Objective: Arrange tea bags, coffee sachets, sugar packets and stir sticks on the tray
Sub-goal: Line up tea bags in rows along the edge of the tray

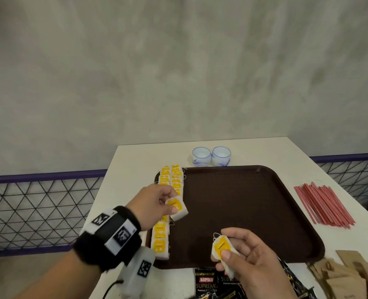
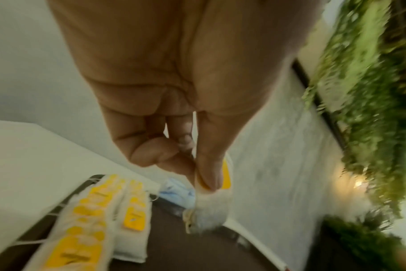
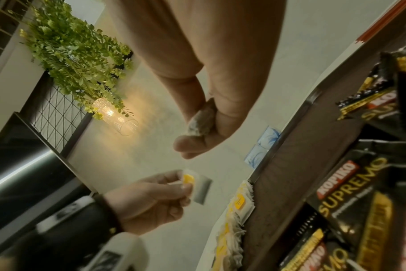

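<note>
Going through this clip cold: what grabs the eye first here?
Two rows of yellow-tagged tea bags line the left edge of the brown tray. Each hand pinches another one: left hand above the rows, right hand at the tray's near edge. Red stir sticks lie on the table right of the tray.

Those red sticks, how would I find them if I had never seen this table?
Start at the big brown tray in the middle of the white table. Look just past its right edge: a loose bundle of stir sticks lies flat on the bare tabletop. They are the only thin, red things there, unlike the brown paper packets nearer the person.
</note>
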`<state>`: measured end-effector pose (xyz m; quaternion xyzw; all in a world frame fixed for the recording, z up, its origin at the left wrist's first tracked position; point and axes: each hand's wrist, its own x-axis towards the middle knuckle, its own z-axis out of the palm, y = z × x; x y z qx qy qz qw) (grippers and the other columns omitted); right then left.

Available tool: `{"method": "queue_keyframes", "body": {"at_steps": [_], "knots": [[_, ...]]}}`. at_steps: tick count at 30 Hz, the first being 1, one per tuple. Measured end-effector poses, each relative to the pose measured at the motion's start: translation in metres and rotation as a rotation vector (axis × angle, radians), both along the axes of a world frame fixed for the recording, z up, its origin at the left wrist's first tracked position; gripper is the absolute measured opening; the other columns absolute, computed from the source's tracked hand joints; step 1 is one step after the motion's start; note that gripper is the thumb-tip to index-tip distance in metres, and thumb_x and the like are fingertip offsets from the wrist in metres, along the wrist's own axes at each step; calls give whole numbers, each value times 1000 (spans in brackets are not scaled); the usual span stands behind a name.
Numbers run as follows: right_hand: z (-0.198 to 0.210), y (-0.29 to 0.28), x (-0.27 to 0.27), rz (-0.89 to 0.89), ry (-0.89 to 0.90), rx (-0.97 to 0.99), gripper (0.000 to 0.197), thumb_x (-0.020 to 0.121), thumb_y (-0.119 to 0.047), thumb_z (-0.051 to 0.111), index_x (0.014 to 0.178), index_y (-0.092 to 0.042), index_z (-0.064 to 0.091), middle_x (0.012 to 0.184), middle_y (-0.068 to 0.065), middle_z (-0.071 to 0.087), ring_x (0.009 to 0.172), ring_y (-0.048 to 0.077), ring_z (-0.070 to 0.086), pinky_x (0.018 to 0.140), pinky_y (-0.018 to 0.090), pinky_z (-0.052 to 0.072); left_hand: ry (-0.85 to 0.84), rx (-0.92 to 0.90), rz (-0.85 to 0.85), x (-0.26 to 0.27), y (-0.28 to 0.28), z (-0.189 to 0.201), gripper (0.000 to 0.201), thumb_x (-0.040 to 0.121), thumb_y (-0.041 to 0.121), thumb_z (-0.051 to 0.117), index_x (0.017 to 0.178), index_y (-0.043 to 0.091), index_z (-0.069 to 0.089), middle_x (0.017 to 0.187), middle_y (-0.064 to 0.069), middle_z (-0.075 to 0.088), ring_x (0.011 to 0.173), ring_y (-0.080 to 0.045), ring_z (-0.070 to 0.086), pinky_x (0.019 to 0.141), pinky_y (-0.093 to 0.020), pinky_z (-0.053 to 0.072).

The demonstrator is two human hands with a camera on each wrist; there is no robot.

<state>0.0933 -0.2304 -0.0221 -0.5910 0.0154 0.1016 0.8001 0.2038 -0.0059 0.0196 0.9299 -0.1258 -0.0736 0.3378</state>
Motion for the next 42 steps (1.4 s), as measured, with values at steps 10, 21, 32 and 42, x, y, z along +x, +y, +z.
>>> {"method": "queue_keyframes", "body": {"at_steps": [10, 21, 32, 42], "knots": [[-11, -12, -1, -10, 42, -50, 106, 7, -43, 94, 100, 0, 66, 82, 28, 70, 67, 36, 70, 54, 31, 57, 103, 397, -11, 60, -22, -45, 22, 81, 18, 70, 102, 21, 65, 94, 5, 52, 90, -16, 56, 80, -27, 46], [-18, -20, -1, -45, 59, -60, 107, 7, -42, 95, 100, 1, 65, 82, 25, 71, 71, 36, 71, 53, 31, 57, 44, 348, 129, 78, -24, -53, 41, 72, 17, 79, 96, 21, 46, 107, 0, 52, 96, -21, 55, 81, -30, 45], [2, 7, 15, -128, -25, -11, 47, 55, -8, 90, 96, -6, 68, 86, 19, 69, 72, 36, 71, 55, 28, 56, 272, -383, -158, -36, -50, 4, 28, 80, 40, 69, 93, 15, 67, 75, 1, 65, 65, -8, 60, 55, -20, 50], [-7, 13, 5, -145, 116, -2, 30, 81, 16, 60, 104, -4, 61, 76, 16, 61, 65, 29, 66, 53, 36, 55, 183, -181, -124, -18, -30, -4, 15, 82, 10, 69, 77, 20, 59, 69, -1, 57, 60, -7, 56, 56, -17, 45]]}}
